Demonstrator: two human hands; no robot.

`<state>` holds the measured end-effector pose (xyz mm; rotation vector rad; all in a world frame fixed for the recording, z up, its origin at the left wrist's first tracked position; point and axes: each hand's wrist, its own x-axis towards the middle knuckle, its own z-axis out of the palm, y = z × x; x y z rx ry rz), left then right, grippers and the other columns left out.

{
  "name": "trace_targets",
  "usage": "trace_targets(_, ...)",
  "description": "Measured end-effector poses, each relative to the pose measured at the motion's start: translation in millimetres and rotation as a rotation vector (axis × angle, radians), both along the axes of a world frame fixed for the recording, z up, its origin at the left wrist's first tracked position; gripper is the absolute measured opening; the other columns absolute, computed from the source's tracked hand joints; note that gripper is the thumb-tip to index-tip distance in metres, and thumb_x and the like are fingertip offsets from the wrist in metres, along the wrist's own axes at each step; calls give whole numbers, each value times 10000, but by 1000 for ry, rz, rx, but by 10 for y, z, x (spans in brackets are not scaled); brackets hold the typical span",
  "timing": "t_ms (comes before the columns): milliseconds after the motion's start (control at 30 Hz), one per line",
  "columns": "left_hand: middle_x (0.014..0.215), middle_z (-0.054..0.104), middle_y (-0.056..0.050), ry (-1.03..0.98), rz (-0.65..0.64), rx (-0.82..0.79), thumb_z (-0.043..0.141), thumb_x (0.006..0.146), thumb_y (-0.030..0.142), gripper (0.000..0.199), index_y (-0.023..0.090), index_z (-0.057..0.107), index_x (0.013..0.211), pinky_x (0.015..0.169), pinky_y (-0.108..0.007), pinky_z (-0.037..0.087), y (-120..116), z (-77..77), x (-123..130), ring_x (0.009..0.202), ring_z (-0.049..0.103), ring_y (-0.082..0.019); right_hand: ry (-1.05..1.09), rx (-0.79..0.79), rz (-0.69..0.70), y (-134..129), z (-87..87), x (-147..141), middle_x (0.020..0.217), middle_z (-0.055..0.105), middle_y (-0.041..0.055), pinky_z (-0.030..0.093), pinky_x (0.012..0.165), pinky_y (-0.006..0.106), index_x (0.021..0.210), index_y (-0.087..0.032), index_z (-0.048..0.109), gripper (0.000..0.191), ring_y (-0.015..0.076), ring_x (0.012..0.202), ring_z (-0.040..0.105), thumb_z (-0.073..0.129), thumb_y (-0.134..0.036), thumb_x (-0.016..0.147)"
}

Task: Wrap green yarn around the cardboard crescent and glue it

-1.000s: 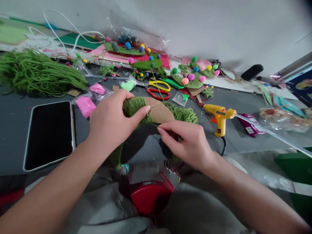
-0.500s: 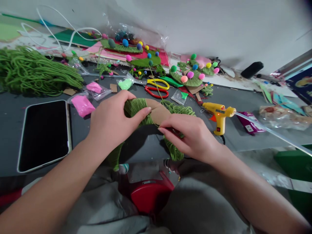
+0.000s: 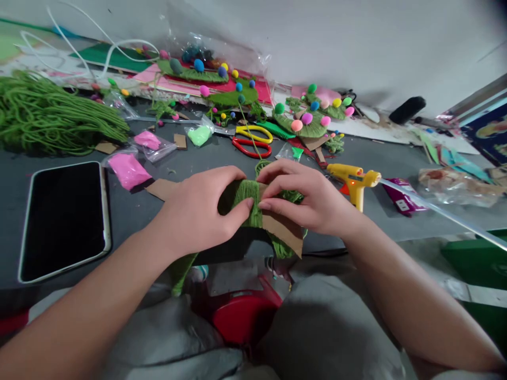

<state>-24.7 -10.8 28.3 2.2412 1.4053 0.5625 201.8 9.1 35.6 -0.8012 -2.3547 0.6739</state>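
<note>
My left hand (image 3: 198, 211) is closed round a curved cardboard strip (image 3: 283, 228), thumb in front and fingers behind. Green yarn (image 3: 250, 198) is wound tightly over the middle part of the strip. Bare brown cardboard shows to the right of the winding, and a wrapped end (image 3: 182, 272) hangs below my left wrist. At the right edge of the winding, the fingertips of my right hand (image 3: 312, 198) are pinched together against the yarn and cardboard; the strand itself is mostly hidden. Behind and under that hand lies a loose hank of green yarn (image 3: 282, 248).
A tablet (image 3: 65, 221) lies at left, below a big green yarn bundle (image 3: 59, 116). Scissors (image 3: 253, 141) and pink clay packets (image 3: 129, 170) lie beyond my hands. At right stands a yellow glue gun (image 3: 350, 179) with a long glue stick. Pompom-decorated pieces (image 3: 309, 124) line the back.
The strip has turned and come lower, its bare end now pointing down to the right. My right hand has moved up to the winding's edge, close to my left thumb.
</note>
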Motion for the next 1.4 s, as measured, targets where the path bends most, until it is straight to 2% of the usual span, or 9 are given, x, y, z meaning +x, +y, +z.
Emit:
trace_targets(267, 956, 687, -19, 108, -40, -14, 594, 763, 733, 549, 263, 582, 1046, 643, -338, 379, -54, -70, 49, 843, 643, -258, 23, -152, 11, 35, -22, 30, 855, 683, 47, 498, 750, 292, 762, -161, 668, 178, 163, 811, 623, 776, -288, 821)
trace_targets(633, 814, 650, 8, 84, -23, -2, 635, 796, 598, 364, 262, 555, 910, 580, -313, 330, -77, -72, 66, 725, 599, -208, 89, -416, -80, -3, -29, 1, 787, 644, 14, 462, 596, 232, 782, -159, 612, 265, 104, 663, 559, 788, -356, 790)
trace_targets(833, 882, 681, -8, 74, -83, 3, 645, 785, 613, 401, 273, 590, 991, 627, -330, 386, -63, -70, 54, 764, 627, -230, 70, -722, -4, -42, 15, -4, 722, 643, -19, 435, 542, 213, 1069, -171, 647, 303, 101, 618, 561, 713, -369, 849)
trace_targets(900, 1023, 687, -52, 103, -69, 95, 665, 775, 602, 445, 258, 606, 1051, 717, -365, 427, -59, -7, 41, 892, 642, -274, 30, -703, -23, -44, 32, -7, 689, 615, -24, 405, 515, 208, 1008, -159, 676, 250, 89, 587, 523, 686, -364, 867)
trace_targets(1000, 1220, 621, -131, 51, 106, 402, 678, 796, 524, 469, 207, 603, 1133, 920, -414, 427, -121, 144, 13, 1154, 564, -326, 121, -614, -207, -29, 32, -23, 671, 601, -23, 404, 518, 207, 925, -142, 668, 244, 89, 593, 522, 753, -339, 809)
trace_targets(1067, 1008, 663, -78, -69, 205, 450, 645, 835, 484, 290, 222, 634, 961, 875, -359, 455, -200, 209, 2, 1004, 602, -254, 239, -583, -340, -13, 18, -35, 685, 623, -15, 437, 542, 211, 909, -142, 656, 275, 95, 613, 553, 794, -334, 768)
trace_targets(1133, 654, 589, -9, -211, 224, 179, 567, 893, 493, 336, 222, 587, 696, 627, -295, 437, -257, 197, 8, 655, 558, -168, 362, -577, -423, 0, 3, -49, 727, 653, -4, 493, 588, 224, 898, -151, 653, 290, 104, 646, 593, 810, -344, 750)
trace_targets(1233, 539, 521, 8, -405, 162, -325, 495, 923, 587, 505, 199, 562, 607, 478, -259, 340, -227, 66, 40, 509, 475, -126, 497, -578, -470, 6, -14, -72, 764, 672, -2, 558, 637, 252, 893, -166, 648, 321, 116, 674, 632, 826, -375, 728)
trace_targets(1400, 564, 535, 38, -626, 255, -370, 666, 829, 575, 429, 192, 550, 677, 488, -218, 348, -47, -70, 107, 516, 477, -105, 543, -609, -458, -20, -26, -121, 754, 675, -10, 578, 619, 239, 893, -169, 650, 345, 114, 675, 651, 850, -377, 703)
